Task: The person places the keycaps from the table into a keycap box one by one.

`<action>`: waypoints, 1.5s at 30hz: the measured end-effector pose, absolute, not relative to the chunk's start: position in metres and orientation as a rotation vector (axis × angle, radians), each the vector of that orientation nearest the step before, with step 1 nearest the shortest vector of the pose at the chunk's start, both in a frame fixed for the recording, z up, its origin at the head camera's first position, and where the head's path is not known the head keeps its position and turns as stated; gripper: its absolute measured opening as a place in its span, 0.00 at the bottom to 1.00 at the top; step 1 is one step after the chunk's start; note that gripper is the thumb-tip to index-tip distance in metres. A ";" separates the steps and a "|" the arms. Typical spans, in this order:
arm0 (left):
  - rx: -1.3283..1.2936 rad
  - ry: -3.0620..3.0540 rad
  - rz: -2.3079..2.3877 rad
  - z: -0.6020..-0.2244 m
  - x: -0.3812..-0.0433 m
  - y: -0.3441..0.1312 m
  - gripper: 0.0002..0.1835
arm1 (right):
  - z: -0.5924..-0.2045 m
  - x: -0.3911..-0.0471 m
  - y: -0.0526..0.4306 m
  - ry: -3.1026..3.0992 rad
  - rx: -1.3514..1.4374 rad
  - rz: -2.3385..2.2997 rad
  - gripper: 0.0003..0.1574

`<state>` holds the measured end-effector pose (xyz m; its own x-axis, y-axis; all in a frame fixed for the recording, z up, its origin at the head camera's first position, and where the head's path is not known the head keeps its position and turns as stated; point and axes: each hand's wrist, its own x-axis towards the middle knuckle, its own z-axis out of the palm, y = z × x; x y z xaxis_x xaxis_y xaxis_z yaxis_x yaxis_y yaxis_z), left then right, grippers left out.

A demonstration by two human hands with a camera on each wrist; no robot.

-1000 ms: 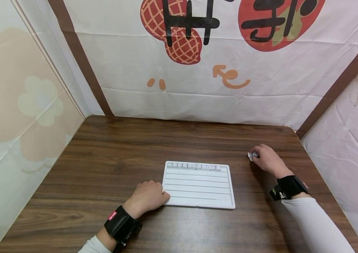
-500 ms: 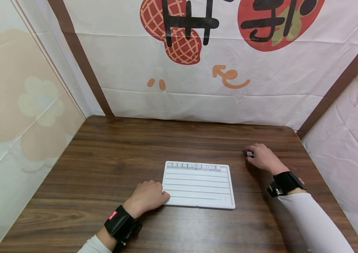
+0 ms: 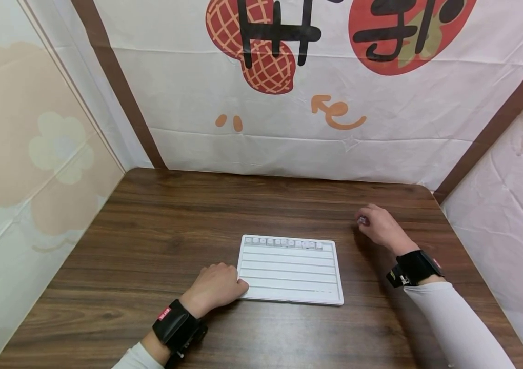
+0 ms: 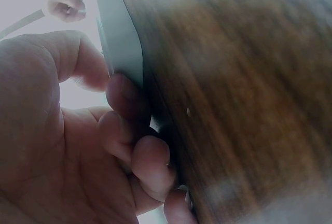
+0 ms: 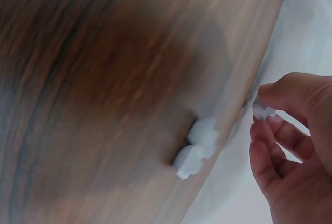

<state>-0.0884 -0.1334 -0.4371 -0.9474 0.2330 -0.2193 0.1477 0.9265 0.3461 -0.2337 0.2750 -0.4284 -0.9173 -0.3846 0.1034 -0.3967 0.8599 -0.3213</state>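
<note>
A white ridged board [image 3: 289, 274] lies on the table, with a row of small white square pieces [image 3: 284, 242] along its far edge. My left hand [image 3: 215, 287] grips the board's near-left corner, thumb on top; in the left wrist view the other fingers curl at the board's edge [image 4: 124, 47]. To the right of the board, my right hand [image 3: 383, 228] hovers close over the table. Its thumb and fingertips pinch a small whitish piece [image 5: 260, 111]. Two more white pieces [image 5: 197, 149] lie on the table near it in the right wrist view, hidden by the hand in the head view.
The dark wood-grain table [image 3: 174, 215] ends at the back against a white printed cloth [image 3: 261, 148]. More cloth walls rise on its left and right sides. Black bands with small devices [image 3: 416, 267] wrap both wrists.
My right hand has shifted slightly left and away from me, and its fingers have closed round a small white piece. The left hand and the board have stayed put.
</note>
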 end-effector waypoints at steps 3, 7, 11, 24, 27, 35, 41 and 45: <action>0.286 2.831 0.475 -0.437 -0.089 -0.134 0.20 | -0.424 -0.230 0.268 -2.975 0.628 0.601 0.11; 0.285 2.831 0.464 -0.437 -0.089 -0.134 0.20 | -0.419 -0.225 0.258 -2.947 0.653 0.664 0.12; 0.268 2.822 0.468 -0.437 -0.089 -0.133 0.20 | -0.415 -0.219 0.249 -2.930 0.701 0.696 0.15; 0.273 2.834 0.475 -0.438 -0.089 -0.134 0.20 | -0.417 -0.202 0.230 -2.947 0.784 0.718 0.15; 0.279 2.834 0.479 -0.437 -0.088 -0.134 0.20 | -0.422 -0.199 0.226 -2.940 0.840 0.706 0.14; 0.284 2.835 0.494 -0.434 -0.087 -0.133 0.20 | -0.429 -0.191 0.220 -2.974 0.894 0.688 0.11; 0.288 2.831 0.492 -0.436 -0.088 -0.134 0.21 | -0.432 -0.189 0.218 -3.000 0.901 0.645 0.12; 0.286 2.824 0.492 -0.437 -0.088 -0.134 0.21 | -0.435 -0.189 0.218 -2.967 0.927 0.653 0.12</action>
<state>-0.0884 -0.1337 -0.4365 -0.9469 0.2355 -0.2190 0.1476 0.9232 0.3547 -0.1888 0.2177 -0.4348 -0.8292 -0.5520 0.0877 -0.5379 0.7454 -0.3938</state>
